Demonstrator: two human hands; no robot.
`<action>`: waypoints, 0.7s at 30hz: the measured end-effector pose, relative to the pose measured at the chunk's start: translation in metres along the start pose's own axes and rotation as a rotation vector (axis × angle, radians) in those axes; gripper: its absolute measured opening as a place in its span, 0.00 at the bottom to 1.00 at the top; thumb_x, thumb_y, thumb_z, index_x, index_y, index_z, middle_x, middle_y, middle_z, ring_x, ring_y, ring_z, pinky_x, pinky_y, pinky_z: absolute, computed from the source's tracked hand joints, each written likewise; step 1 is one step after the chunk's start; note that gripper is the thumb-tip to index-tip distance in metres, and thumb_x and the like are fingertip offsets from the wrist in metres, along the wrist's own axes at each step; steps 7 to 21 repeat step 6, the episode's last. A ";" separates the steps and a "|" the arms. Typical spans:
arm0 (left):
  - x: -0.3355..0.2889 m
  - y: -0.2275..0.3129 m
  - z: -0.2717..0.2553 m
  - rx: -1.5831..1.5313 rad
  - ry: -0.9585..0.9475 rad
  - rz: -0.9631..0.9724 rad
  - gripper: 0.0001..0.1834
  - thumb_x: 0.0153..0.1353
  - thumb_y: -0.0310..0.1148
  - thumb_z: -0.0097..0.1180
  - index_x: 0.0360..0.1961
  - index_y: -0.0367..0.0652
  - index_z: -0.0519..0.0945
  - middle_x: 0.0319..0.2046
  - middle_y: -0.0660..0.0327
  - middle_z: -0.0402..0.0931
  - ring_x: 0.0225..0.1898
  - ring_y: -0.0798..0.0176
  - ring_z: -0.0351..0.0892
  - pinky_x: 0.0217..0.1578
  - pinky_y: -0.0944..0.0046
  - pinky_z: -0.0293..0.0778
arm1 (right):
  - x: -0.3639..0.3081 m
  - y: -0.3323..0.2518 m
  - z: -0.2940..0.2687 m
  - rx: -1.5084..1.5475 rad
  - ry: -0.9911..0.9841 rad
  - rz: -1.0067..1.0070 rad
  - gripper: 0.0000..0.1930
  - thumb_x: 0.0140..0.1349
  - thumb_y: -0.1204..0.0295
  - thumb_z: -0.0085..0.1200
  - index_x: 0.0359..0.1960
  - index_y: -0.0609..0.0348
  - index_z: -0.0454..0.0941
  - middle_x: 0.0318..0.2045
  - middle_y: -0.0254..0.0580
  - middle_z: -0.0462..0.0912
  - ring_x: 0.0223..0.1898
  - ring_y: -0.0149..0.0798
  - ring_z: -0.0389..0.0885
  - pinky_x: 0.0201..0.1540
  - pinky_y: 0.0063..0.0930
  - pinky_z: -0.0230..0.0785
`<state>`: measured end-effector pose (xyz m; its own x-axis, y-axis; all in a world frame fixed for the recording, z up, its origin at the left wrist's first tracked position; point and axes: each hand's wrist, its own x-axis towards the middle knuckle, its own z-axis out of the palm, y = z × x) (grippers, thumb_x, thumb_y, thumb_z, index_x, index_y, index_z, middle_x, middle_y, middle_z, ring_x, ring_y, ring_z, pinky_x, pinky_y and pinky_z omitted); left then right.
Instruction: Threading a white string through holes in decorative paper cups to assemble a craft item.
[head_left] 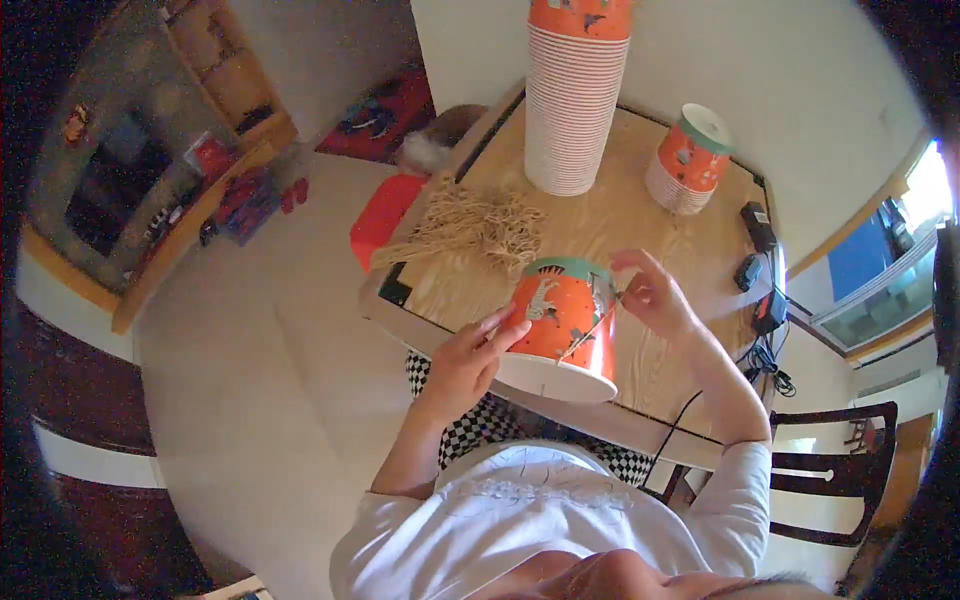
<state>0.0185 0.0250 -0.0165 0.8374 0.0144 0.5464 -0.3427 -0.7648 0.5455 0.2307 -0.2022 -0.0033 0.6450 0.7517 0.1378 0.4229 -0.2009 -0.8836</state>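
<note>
An orange paper bucket (562, 310) with a green band and animal prints is tilted at the table's near edge, its wide white rim toward me. My left hand (468, 362) grips its left side, fingers laid along the wall. A thin string (582, 343) runs slantwise over the bucket's right side toward my right hand (655, 298). That hand is closed in a pinch at the upper right of the bucket, seemingly on the string's end. Left of the bucket, a tangled heap of tan strings (480, 225) lies on the wooden table (660, 350).
A tall stack of nested paper buckets (572, 110) stands at the back, with a shorter stack (690, 165) to its right. Black power adapters (768, 312) and cables sit at the right edge. Beyond are a red stool (385, 220) and a dark chair (835, 475).
</note>
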 end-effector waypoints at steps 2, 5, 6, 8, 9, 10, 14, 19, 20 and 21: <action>0.002 -0.004 0.006 0.020 0.014 0.003 0.31 0.51 0.18 0.49 0.57 0.58 0.71 0.55 0.54 0.68 0.47 0.53 0.75 0.44 0.59 0.74 | 0.007 -0.011 -0.009 -0.026 -0.093 0.037 0.31 0.47 0.85 0.49 0.57 0.53 0.64 0.40 0.33 0.74 0.29 0.22 0.71 0.33 0.18 0.69; 0.005 -0.010 0.017 0.037 0.005 -0.011 0.31 0.51 0.19 0.51 0.57 0.58 0.71 0.56 0.55 0.68 0.48 0.54 0.74 0.44 0.61 0.75 | 0.017 -0.016 -0.021 -0.153 -0.228 0.071 0.34 0.47 0.85 0.48 0.60 0.51 0.62 0.46 0.34 0.71 0.29 0.21 0.71 0.33 0.17 0.68; 0.004 -0.011 0.021 -0.042 -0.066 -0.122 0.30 0.51 0.19 0.48 0.57 0.52 0.70 0.60 0.52 0.63 0.58 0.51 0.66 0.54 0.56 0.66 | 0.019 -0.016 -0.026 -0.254 -0.271 0.071 0.35 0.47 0.85 0.48 0.61 0.51 0.61 0.50 0.36 0.70 0.30 0.20 0.71 0.33 0.17 0.69; 0.004 -0.011 0.021 -0.042 -0.066 -0.122 0.30 0.51 0.19 0.48 0.57 0.52 0.70 0.60 0.52 0.63 0.58 0.51 0.66 0.54 0.56 0.66 | 0.019 -0.016 -0.026 -0.254 -0.271 0.071 0.35 0.47 0.85 0.48 0.61 0.51 0.61 0.50 0.36 0.70 0.30 0.20 0.71 0.33 0.17 0.69; 0.004 -0.011 0.021 -0.042 -0.066 -0.122 0.30 0.51 0.19 0.48 0.57 0.52 0.70 0.60 0.52 0.63 0.58 0.51 0.66 0.54 0.56 0.66 | 0.019 -0.016 -0.026 -0.254 -0.271 0.071 0.35 0.47 0.85 0.48 0.61 0.51 0.61 0.50 0.36 0.70 0.30 0.20 0.71 0.33 0.17 0.69; 0.004 -0.011 0.021 -0.042 -0.066 -0.122 0.30 0.51 0.19 0.48 0.57 0.52 0.70 0.60 0.52 0.63 0.58 0.51 0.66 0.54 0.56 0.66 | 0.019 -0.016 -0.026 -0.254 -0.271 0.071 0.35 0.47 0.85 0.48 0.61 0.51 0.61 0.50 0.36 0.70 0.30 0.20 0.71 0.33 0.17 0.69; 0.004 -0.011 0.021 -0.042 -0.066 -0.122 0.30 0.51 0.19 0.48 0.57 0.52 0.70 0.60 0.52 0.63 0.58 0.51 0.66 0.54 0.56 0.66 | 0.019 -0.016 -0.026 -0.254 -0.271 0.071 0.35 0.47 0.85 0.48 0.61 0.51 0.61 0.50 0.36 0.70 0.30 0.20 0.71 0.33 0.17 0.69; 0.004 -0.011 0.021 -0.042 -0.066 -0.122 0.30 0.51 0.19 0.48 0.57 0.52 0.70 0.60 0.52 0.63 0.58 0.51 0.66 0.54 0.56 0.66 | 0.019 -0.016 -0.026 -0.254 -0.271 0.071 0.35 0.47 0.85 0.48 0.61 0.51 0.61 0.50 0.36 0.70 0.30 0.20 0.71 0.33 0.17 0.69; 0.004 -0.011 0.021 -0.042 -0.066 -0.122 0.30 0.51 0.19 0.48 0.57 0.52 0.70 0.60 0.52 0.63 0.58 0.51 0.66 0.54 0.56 0.66 | 0.019 -0.016 -0.026 -0.254 -0.271 0.071 0.35 0.47 0.85 0.48 0.61 0.51 0.61 0.50 0.36 0.70 0.30 0.20 0.71 0.33 0.17 0.69; 0.004 -0.011 0.021 -0.042 -0.066 -0.122 0.30 0.51 0.19 0.48 0.57 0.52 0.70 0.60 0.52 0.63 0.58 0.51 0.66 0.54 0.56 0.66 | 0.019 -0.016 -0.026 -0.254 -0.271 0.071 0.35 0.47 0.85 0.48 0.61 0.51 0.61 0.50 0.36 0.70 0.30 0.20 0.71 0.33 0.17 0.69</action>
